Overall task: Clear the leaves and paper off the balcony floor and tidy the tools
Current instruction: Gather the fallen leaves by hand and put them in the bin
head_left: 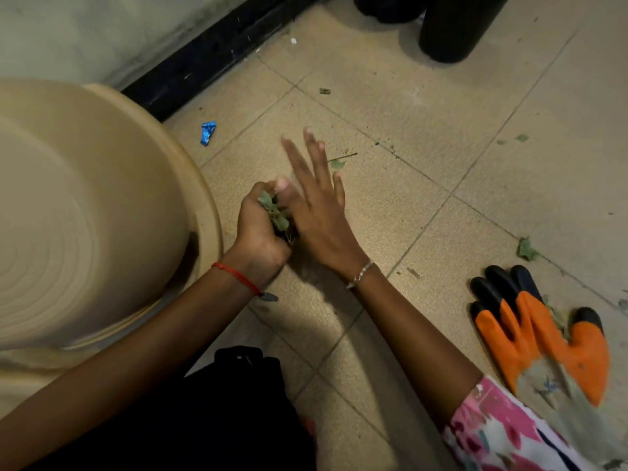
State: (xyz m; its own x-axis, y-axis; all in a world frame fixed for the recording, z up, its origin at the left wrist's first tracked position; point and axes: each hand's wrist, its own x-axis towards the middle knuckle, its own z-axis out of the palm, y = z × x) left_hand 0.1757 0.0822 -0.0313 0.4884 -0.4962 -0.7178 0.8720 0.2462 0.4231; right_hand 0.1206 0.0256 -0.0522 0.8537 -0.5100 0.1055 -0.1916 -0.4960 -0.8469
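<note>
Beside the tan planter point(85, 215) on the tiled floor point(424, 215), the left hand point(255, 236) curls round a clump of green leaves point(277, 214), and the right hand point(321, 212) lies against it, fingers spread straight. 1 orange glove point(543, 338) lies to the right, a loose leaf point(526, 249) just beyond it; a blue wrapper point(208, 132) sits near the planter.

Red thread bracelet point(238, 277) on left wrist, silver chain bracelet point(360, 274) on right, pink floral sleeve point(503, 433)

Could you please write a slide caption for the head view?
Left hand grips leaves beside a beige pot; right hand open above tiles.
</note>
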